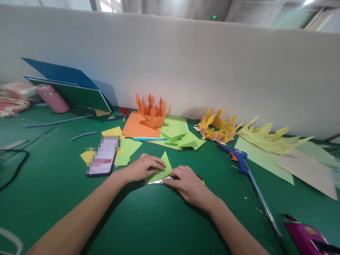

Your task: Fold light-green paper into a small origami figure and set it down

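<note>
Head view: green table [159, 226], white partition [180, 67]; left hand [145, 166], right hand [187, 184] at paper [163, 174], finger grip unclear; silver strip [158, 181] half-hidden.

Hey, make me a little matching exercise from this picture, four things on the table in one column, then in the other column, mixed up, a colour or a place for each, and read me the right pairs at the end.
Things
1. Orange crown
2. Glue gun
3. Bottle
4. Pointed green paper

Colours and places
A. Pink, by the dark green board
B. Touched by the left hand
C. On top of an orange sheet
D. Blue, with an orange trigger

Right pairs: 1-C, 2-D, 3-A, 4-B
</note>
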{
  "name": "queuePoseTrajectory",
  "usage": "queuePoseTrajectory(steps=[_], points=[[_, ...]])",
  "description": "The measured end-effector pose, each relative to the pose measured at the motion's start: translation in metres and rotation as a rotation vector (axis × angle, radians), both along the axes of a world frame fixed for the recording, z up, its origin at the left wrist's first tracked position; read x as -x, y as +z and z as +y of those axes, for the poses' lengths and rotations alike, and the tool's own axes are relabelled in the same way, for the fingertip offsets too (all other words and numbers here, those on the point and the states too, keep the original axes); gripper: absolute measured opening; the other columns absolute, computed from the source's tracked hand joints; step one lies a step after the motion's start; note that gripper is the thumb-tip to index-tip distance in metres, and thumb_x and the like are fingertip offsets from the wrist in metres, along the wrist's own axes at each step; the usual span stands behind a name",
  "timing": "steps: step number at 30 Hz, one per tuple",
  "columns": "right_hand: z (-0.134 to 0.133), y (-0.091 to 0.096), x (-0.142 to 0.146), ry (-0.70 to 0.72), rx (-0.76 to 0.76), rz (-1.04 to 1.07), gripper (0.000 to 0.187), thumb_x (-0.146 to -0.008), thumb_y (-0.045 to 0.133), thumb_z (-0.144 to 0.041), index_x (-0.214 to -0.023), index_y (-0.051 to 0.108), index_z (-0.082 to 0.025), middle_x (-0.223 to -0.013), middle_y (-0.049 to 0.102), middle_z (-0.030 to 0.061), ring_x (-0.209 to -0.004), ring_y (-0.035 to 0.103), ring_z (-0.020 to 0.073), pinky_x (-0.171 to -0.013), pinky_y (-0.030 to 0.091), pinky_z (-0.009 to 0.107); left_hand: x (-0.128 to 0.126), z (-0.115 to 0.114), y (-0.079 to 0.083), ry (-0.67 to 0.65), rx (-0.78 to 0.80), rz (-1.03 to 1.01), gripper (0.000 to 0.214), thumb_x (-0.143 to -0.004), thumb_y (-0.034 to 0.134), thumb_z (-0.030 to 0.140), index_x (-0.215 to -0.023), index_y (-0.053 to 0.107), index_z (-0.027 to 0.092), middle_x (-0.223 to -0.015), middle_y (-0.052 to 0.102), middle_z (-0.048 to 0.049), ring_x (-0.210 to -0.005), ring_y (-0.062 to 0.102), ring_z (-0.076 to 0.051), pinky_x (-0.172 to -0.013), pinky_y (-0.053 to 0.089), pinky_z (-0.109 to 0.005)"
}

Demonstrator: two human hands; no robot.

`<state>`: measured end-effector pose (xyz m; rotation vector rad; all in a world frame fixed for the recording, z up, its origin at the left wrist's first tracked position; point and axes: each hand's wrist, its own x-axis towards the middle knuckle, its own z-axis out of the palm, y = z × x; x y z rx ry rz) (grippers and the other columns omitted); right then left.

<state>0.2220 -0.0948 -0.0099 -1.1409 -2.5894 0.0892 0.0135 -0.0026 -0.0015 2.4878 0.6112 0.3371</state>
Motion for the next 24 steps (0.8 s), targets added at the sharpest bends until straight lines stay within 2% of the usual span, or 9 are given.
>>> queuePoseTrajectory(steps=[4,8,12,14,17,20,24], points=[[0.000,0.000,0.000,0.018,-0.020,0.007,0.030,-0.094,0.038,-0.018,-0.113,0.060,-0.025,-0.088,0.059,0.0068,-0.079,0.046,0.0180,-0.069,0.032,0.030,0.001,0.001,0.000,-0.009,0.013,-0.013,0.020,-0.087,0.053,0.020,-0.098,0.068,0.025,-0.109,0.068,-0.0014,-0.102,0.060,-0.017,-0.090,0.033,-0.032],[-0.003,0.000,0.002,0.097,-0.003,0.017,0.030,-0.091,0.042,-0.015,-0.112,0.061,-0.027,-0.089,0.060,0.0058,-0.081,0.048,0.0179,-0.068,0.033,0.031,0.001,0.002,0.000,-0.011,0.032,-0.004,0.019,-0.086,0.054,0.020,-0.099,0.068,0.025,-0.109,0.068,-0.0013,-0.103,0.060,-0.017,-0.091,0.032,-0.032],[-0.005,-0.001,-0.007,0.119,0.006,0.176,0.033,-0.090,0.041,-0.014,-0.113,0.059,-0.028,-0.095,0.061,0.0061,-0.087,0.052,0.0174,-0.074,0.037,0.032,0.002,0.000,0.002,-0.015,0.032,-0.017,0.020,-0.088,0.051,0.022,-0.100,0.067,0.025,-0.110,0.068,-0.0026,-0.104,0.059,-0.018,-0.091,0.032,-0.034],[-0.003,-0.003,-0.016,0.042,-0.043,0.291,0.032,-0.090,0.041,-0.016,-0.115,0.058,-0.027,-0.098,0.061,0.0062,-0.091,0.053,0.0179,-0.078,0.039,0.033,0.002,-0.002,0.004,-0.021,0.030,-0.017,0.021,-0.090,0.049,0.025,-0.100,0.067,0.024,-0.109,0.068,-0.0035,-0.103,0.059,-0.018,-0.091,0.032,-0.035],[0.002,-0.006,-0.032,-0.224,-0.198,0.364,0.032,-0.090,0.041,-0.015,-0.116,0.059,-0.024,-0.098,0.060,0.0081,-0.091,0.053,0.0204,-0.078,0.041,0.035,0.002,-0.005,0.008,-0.042,0.012,0.006,0.022,-0.087,0.053,0.034,-0.102,0.065,0.024,-0.110,0.067,-0.0043,-0.104,0.057,-0.020,-0.093,0.030,-0.037],[0.007,-0.011,-0.043,-0.452,-0.293,0.287,0.031,-0.090,0.040,-0.017,-0.113,0.061,-0.022,-0.094,0.060,0.0093,-0.088,0.054,0.0230,-0.075,0.041,0.038,0.003,-0.007,0.010,-0.049,-0.015,0.046,0.041,-0.075,0.065,0.047,-0.109,0.062,0.024,-0.114,0.063,-0.0065,-0.109,0.052,-0.025,-0.097,0.028,-0.040],[0.012,-0.021,-0.049,-0.582,-0.250,0.167,0.033,-0.089,0.040,-0.016,-0.109,0.065,-0.022,-0.091,0.061,0.0099,-0.082,0.055,0.0246,-0.069,0.042,0.039,0.003,-0.012,0.007,-0.031,-0.037,0.064,0.058,-0.068,0.069,0.051,-0.117,0.058,0.025,-0.115,0.058,-0.0094,-0.111,0.048,-0.028,-0.095,0.034,-0.040]])
